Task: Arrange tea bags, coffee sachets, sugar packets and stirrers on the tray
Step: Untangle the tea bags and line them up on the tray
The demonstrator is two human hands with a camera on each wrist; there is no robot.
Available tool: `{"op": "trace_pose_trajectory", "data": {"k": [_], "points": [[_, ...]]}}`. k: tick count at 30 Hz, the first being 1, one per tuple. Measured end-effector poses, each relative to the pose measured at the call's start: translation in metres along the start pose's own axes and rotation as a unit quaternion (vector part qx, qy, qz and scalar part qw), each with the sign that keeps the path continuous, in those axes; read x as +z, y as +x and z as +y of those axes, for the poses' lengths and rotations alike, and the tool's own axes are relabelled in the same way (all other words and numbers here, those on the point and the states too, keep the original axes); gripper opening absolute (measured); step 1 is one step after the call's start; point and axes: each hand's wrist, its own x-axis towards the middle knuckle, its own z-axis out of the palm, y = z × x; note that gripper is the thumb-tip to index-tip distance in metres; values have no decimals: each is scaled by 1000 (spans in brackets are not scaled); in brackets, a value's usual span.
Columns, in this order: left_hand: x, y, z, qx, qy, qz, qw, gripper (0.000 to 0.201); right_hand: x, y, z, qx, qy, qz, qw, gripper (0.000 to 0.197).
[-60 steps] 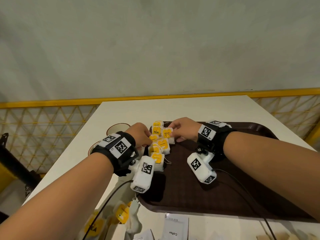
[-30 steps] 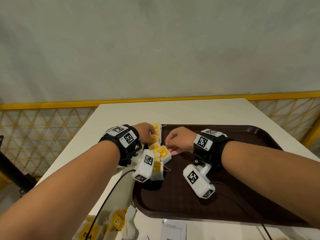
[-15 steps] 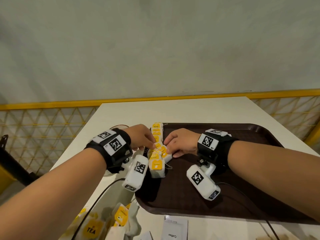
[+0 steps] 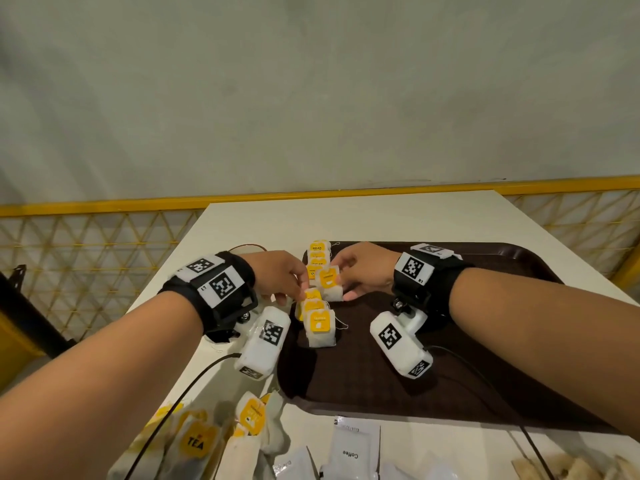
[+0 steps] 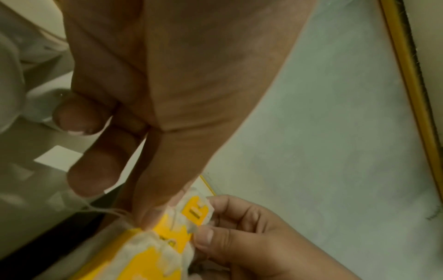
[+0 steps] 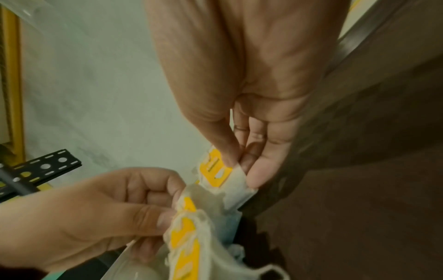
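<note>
While the left hand (image 4: pixel 280 277) pinches the row of white, yellow-tagged tea bags (image 4: pixel 317 315) on the dark brown plastic tray (image 4: pixel 519 268), the right hand's (image 4: pixel 363 271) fingers (image 6: pixel 257 170) pinch one tea bag (image 4: pixel 329 284).

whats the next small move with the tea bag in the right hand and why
Probably set it down into the row. The right hand pinches one tea bag raised by the gap in the row of tea bags along the tray edge, while the left hand pinches the bags beside that gap.

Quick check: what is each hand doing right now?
Left hand: pinching a tea bag in the row.
Right hand: pinching a raised tea bag.
</note>
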Motion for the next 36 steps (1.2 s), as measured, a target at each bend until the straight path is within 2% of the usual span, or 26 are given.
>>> {"op": "trace_pose_trajectory", "data": {"k": [7, 11, 14, 16, 18, 21, 25, 27, 31, 33, 36], "points": [[0, -1, 1, 3, -5, -82, 997, 14, 26, 18, -2, -12, -30, 49, 998, 20], [-2, 0, 4, 11, -3, -90, 996, 16, 26, 22, -2, -24, -20, 66, 997, 19], [-5, 4, 5, 8, 18, -37, 999, 8, 24, 18, -1, -33, -22, 36, 999, 20], [-5, 9, 5, -8, 56, 34, 998, 3, 22, 16, 1, -33, -26, 52, 998, 23], [-4, 15, 5, -29, 85, 79, 993, 9, 17, 15, 3, -34, -23, 87, 995, 22], [-1, 22, 8, -43, 105, 95, 989, 10, 11, 7, 5, -26, 1, 95, 995, 15], [3, 30, 13, -44, 101, 103, 989, 7, 14, -3, 9, -11, 22, 27, 999, 16], [6, 31, 13, -44, 97, 111, 988, 9, 19, -4, 12, -20, 16, 15, 1000, 17], [8, 21, 8, -36, 68, 164, 984, 3, 23, -2, 13, -11, -1, 11, 1000, 16], [6, 8, 4, -36, 55, 149, 987, 10, 19, -5, 9, -1, -16, 12, 1000, 12], [4, -14, -2, -21, 20, 50, 998, 18, 13, -18, 4, 9, -19, -32, 999, 13]]}}
